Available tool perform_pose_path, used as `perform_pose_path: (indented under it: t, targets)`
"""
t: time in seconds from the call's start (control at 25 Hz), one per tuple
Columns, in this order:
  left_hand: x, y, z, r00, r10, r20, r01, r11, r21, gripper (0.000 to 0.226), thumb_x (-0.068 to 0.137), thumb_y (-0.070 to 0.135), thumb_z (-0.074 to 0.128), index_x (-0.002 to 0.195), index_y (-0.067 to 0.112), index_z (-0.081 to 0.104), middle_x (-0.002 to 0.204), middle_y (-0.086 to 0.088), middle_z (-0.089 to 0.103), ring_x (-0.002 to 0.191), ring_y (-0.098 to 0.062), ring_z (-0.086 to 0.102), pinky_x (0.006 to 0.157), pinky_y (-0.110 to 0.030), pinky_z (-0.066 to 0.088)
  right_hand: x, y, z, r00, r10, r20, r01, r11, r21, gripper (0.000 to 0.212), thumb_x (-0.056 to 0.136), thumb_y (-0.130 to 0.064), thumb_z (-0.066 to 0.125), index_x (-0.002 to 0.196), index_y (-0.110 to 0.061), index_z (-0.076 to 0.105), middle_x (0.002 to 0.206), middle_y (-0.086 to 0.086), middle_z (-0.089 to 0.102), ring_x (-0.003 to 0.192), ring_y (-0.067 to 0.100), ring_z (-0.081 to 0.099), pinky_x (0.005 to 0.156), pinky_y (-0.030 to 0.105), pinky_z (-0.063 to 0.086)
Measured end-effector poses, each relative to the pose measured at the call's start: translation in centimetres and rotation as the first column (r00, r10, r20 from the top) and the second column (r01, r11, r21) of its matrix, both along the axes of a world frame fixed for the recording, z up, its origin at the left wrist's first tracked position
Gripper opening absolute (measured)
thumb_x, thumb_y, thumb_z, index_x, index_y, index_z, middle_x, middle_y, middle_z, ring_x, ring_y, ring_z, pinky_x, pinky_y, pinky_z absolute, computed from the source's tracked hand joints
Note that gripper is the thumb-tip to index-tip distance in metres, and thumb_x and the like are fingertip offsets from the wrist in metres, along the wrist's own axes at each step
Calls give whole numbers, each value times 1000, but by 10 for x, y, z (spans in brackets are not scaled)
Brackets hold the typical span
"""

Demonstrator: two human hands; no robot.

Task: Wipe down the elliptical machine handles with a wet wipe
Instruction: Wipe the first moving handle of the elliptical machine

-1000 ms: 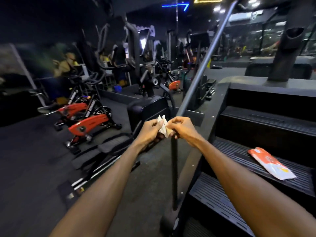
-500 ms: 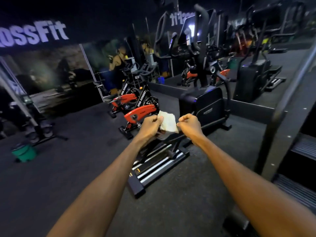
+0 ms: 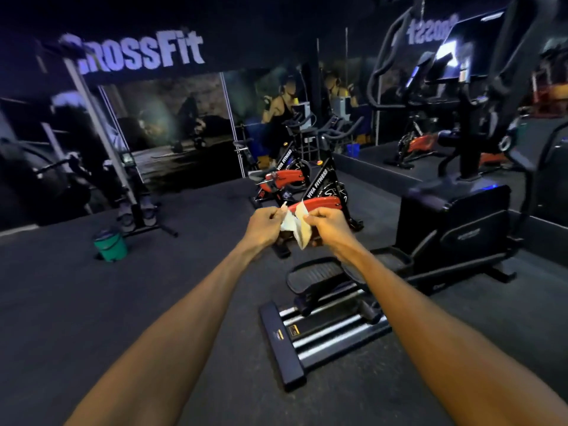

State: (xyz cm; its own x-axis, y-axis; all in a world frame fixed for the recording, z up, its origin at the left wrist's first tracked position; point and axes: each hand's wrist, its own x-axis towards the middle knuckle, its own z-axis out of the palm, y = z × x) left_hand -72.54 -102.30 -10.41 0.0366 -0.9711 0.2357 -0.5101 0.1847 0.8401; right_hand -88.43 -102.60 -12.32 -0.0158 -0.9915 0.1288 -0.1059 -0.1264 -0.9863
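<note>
Head view, left hand (image 3: 266,226) and right hand (image 3: 329,226) pinching wet wipe (image 3: 295,226) mid-frame, elliptical machine (image 3: 455,222) at right

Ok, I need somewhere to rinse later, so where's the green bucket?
In the head view the green bucket stands on the floor at left, beside the foot of the dark rack.

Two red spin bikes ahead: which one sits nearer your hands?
The front red spin bike lettered VIVA FITNESS, just beyond the white wet wipe; the other red bike stands farther back left.
</note>
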Motion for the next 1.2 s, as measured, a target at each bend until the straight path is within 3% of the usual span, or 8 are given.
perform_pose_path:
  t: [0.12, 0.32, 0.44, 0.52, 0.72, 0.84, 1.0, 1.2]
  targets:
    - [51, -63, 9, 987, 104, -126, -99, 994, 45, 32, 98, 30, 52, 74, 9, 59, 76, -9, 60, 75, -34, 67, 70, -52, 58, 40, -72, 8, 980, -22, 196, 7, 997, 74, 24, 90, -1, 58, 68, -9, 58, 52, 4, 52, 44, 15, 47, 40, 23, 42]
    - [122, -160, 1, 942, 200, -270, -176, 978, 111, 16, 101, 11, 46, 101, 2, 58, 94, -6, 61, 77, -18, 60, 68, -39, 60, 102, -166, 17, 878, -122, 463, 4, 969, 248, 15, 92, -6, 49, 84, -6, 62, 73, 8, 63, 62, 23, 58, 59, 37, 54]
    - [166, -233, -7, 947, 254, -198, -234, 965, 118, 11, 94, 12, 52, 104, 12, 56, 96, -4, 64, 74, -17, 59, 67, -36, 55, 150, -238, 14, 841, -152, 519, -11, 955, 297, 19, 92, -11, 46, 90, -8, 64, 80, 10, 67, 72, 27, 63, 78, 48, 56]
    - [190, -276, -7, 965, 233, -124, -230, 972, 37, 13, 91, 12, 56, 103, 17, 54, 90, 2, 62, 73, -11, 56, 60, -21, 46, 182, -284, 14, 816, -167, 553, -20, 949, 316, 21, 94, -16, 45, 96, -9, 65, 84, 12, 68, 73, 28, 64, 70, 44, 56]
    - [240, -394, 19, 988, -78, 135, 91, 992, -89, 5, 90, 16, 63, 95, 14, 64, 84, 5, 64, 78, -11, 57, 69, -21, 43, 259, -398, 22, 797, -240, 555, 65, 947, 316, 30, 97, -19, 45, 114, -4, 65, 90, 14, 69, 72, 28, 64, 57, 33, 53]
    - [256, -461, 39, 939, -252, 233, 261, 965, -9, 24, 88, 29, 69, 107, 14, 65, 93, 3, 64, 84, -11, 58, 72, -22, 45, 288, -458, 30, 784, -275, 556, 110, 944, 311, 30, 97, -19, 46, 112, -1, 64, 85, 14, 66, 66, 26, 62, 43, 26, 49]
    - [260, -550, 40, 847, -277, 455, 340, 938, -62, 34, 85, 30, 73, 113, 12, 66, 102, -2, 66, 92, -16, 60, 82, -32, 50, 306, -534, 39, 766, -311, 563, 179, 943, 279, 20, 95, -13, 49, 103, -5, 66, 76, 12, 66, 59, 22, 60, 49, 28, 51]
    - [254, -680, 38, 888, -315, 334, 399, 889, -223, 14, 91, 13, 61, 96, 11, 74, 86, -1, 72, 78, -12, 65, 70, -27, 51, 302, -644, 40, 709, -328, 625, 243, 945, 220, 12, 88, -4, 54, 88, -3, 66, 62, 7, 66, 47, 17, 61, 53, 31, 55]
